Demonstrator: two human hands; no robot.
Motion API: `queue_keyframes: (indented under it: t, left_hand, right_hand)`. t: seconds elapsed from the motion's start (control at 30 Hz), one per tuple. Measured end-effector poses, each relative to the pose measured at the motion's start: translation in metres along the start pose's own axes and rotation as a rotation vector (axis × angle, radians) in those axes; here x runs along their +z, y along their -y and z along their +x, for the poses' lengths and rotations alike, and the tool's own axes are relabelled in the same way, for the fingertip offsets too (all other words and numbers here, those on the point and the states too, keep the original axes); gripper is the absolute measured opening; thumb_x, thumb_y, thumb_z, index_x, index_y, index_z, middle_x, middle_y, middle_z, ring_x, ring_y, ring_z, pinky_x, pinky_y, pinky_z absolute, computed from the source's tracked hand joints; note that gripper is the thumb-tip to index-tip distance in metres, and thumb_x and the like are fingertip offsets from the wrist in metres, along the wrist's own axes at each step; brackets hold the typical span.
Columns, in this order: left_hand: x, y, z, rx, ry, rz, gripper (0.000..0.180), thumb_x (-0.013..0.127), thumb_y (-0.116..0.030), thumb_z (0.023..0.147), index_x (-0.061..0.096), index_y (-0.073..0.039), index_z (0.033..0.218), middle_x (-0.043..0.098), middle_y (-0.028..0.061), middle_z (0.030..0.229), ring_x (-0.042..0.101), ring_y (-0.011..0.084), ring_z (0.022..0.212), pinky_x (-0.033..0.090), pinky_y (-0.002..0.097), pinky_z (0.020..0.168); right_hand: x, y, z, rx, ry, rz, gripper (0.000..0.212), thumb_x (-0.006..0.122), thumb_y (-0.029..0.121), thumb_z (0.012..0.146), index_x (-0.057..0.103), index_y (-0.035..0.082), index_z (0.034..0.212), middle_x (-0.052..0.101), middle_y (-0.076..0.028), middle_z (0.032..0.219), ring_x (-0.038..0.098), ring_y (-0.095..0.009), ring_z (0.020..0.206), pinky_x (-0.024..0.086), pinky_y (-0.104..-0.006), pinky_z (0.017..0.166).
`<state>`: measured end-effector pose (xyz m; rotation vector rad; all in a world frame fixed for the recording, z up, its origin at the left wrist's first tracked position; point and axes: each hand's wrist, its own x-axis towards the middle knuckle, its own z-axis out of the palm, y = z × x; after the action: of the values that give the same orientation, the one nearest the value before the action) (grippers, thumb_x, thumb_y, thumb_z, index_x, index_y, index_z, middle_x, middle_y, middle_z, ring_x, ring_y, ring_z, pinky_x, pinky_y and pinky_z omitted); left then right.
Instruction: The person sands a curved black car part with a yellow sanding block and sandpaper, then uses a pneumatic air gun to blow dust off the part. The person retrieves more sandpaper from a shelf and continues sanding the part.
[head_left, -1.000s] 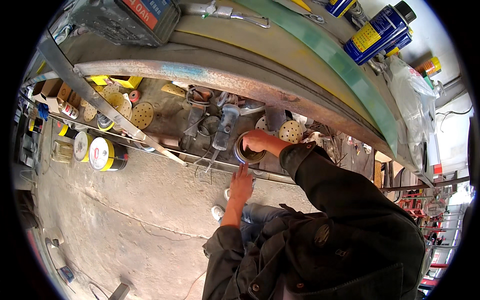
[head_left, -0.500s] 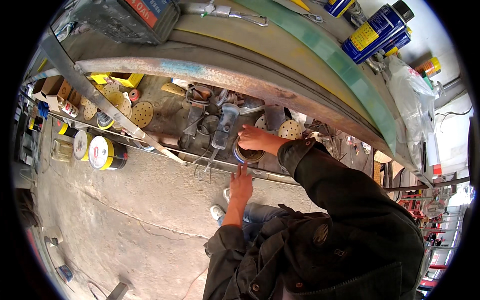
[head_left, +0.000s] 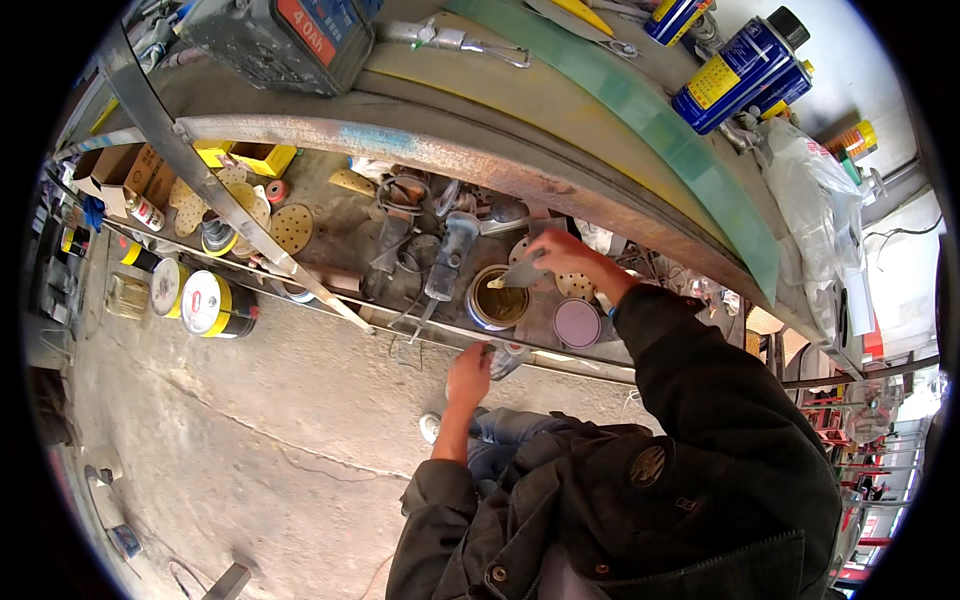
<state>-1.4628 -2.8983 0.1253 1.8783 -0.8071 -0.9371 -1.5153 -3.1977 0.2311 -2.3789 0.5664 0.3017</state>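
Note:
An open round tin (head_left: 499, 312) with brownish paste inside stands on the lower shelf. My right hand (head_left: 563, 252) is closed on a putty knife (head_left: 522, 272), its broad grey blade slanting down over the tin's mouth. A pale dab of paste (head_left: 495, 284) shows at the blade's lower corner. To the right of the tin lies a round pinkish lid (head_left: 577, 323). My left hand (head_left: 469, 376), fingers curled, is just in front of the shelf edge and grips a flat grey piece (head_left: 508, 361) that looks like a spreader blade; its exact kind is unclear.
Left of the tin lies a dusty power tool (head_left: 454, 255) with a cord. Perforated sanding discs (head_left: 291, 229) are scattered along the shelf. Overhead runs a rusty metal beam (head_left: 480, 150), and a slanting strut (head_left: 215, 190) crosses at left. Large cans (head_left: 218, 305) stand on the floor.
My right hand has moved from the tin to the upper right and now holds the putty knife. The lid now lies beside the tin. My left hand has drawn back, now gripping the grey piece.

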Motion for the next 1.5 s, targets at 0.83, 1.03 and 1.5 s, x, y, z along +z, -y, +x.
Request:
queue_keyframes:
  t: [0.83, 1.03, 1.5]
  left_hand:
    - [-0.162, -0.099, -0.045, 0.143, -0.152, -0.837, 0.013, 0.059, -0.01, 0.093, 0.061, 0.0, 0.101, 0.065, 0.0031, 0.092, 0.056, 0.0078, 0.084, 0.044, 0.0242, 0.079]
    - [-0.152, -0.097, -0.048, 0.201, -0.319, -0.806, 0.015, 0.056, -0.014, 0.096, 0.059, -0.001, 0.103, 0.064, 0.0051, 0.098, 0.057, 0.0107, 0.089, 0.045, 0.0265, 0.083]
    - [-0.073, -0.056, -0.078, -0.179, -0.039, -1.234, 0.03, 0.054, -0.013, 0.096, 0.053, 0.001, 0.122, 0.061, 0.011, 0.119, 0.058, 0.021, 0.111, 0.043, 0.0374, 0.101]
  right_hand:
    - [-0.001, 0.105, -0.113, -0.407, -0.338, 0.327, 0.025, 0.062, 0.002, 0.084, 0.071, 0.01, 0.106, 0.07, -0.005, 0.107, 0.065, -0.019, 0.102, 0.049, -0.0319, 0.086]
    - [0.001, 0.106, -0.108, -0.199, 0.02, 0.607, 0.022, 0.067, 0.006, 0.085, 0.07, 0.004, 0.107, 0.071, -0.007, 0.104, 0.064, -0.014, 0.098, 0.048, -0.0269, 0.084]
    - [0.182, 0.072, -0.116, 0.102, 0.092, 1.597, 0.048, 0.069, 0.011, 0.085, 0.05, 0.003, 0.13, 0.06, -0.01, 0.119, 0.06, -0.021, 0.105, 0.049, -0.0344, 0.089]
